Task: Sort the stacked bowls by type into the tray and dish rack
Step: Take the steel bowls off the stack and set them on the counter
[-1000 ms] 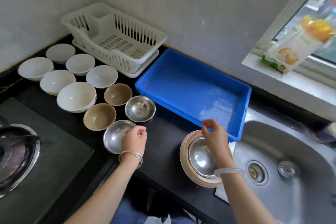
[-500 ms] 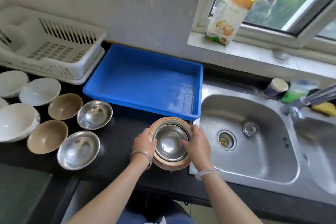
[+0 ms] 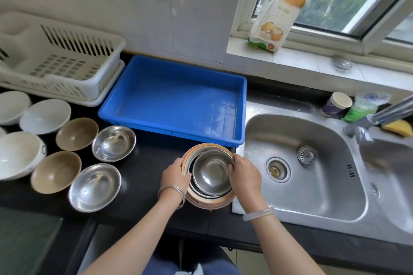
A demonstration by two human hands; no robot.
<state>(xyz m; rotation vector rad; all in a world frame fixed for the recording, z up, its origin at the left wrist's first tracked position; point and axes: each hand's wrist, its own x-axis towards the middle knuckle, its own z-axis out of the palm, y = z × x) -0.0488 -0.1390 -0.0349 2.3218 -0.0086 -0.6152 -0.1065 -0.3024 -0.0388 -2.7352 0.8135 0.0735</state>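
Stack (image 3: pixel 201 194) sits on counter (image 3: pixel 147 163), just in front of tray's (image 3: pixel 172 134) near right corner. Left hand (image 3: pixel 175 174) grips the outer bowl (image 3: pixel 210 204) at its left rim. Right hand (image 3: pixel 245 175) has fingers curled over the right rim of the steel bowl (image 3: pixel 211 172) on top. Hands apart, one on each side of the stack. The steel bowl sits off-centre, toward the right. At least one more steel rim shows beneath it; count uncertain.

Step in hand, as I read it: freeing the steel bowl.
- Press the outer bowl down with the left hand.
- Tip the steel bowl slightly to break the nesting, then lift straight up so the one under it does not follow.
- Keep the stack from sliding toward the sink (image 3: pixel 312 185), right of the tray.

Left of the tray's near edge stand two loose steel bowls (image 3: pixel 95 186), then brown bowls (image 3: pixel 55 172), then white bowls (image 3: pixel 16 154). None of these is in the tray or the rack (image 3: pixel 67 60), which stands just left of the tray. Which type goes where: cannot tell.
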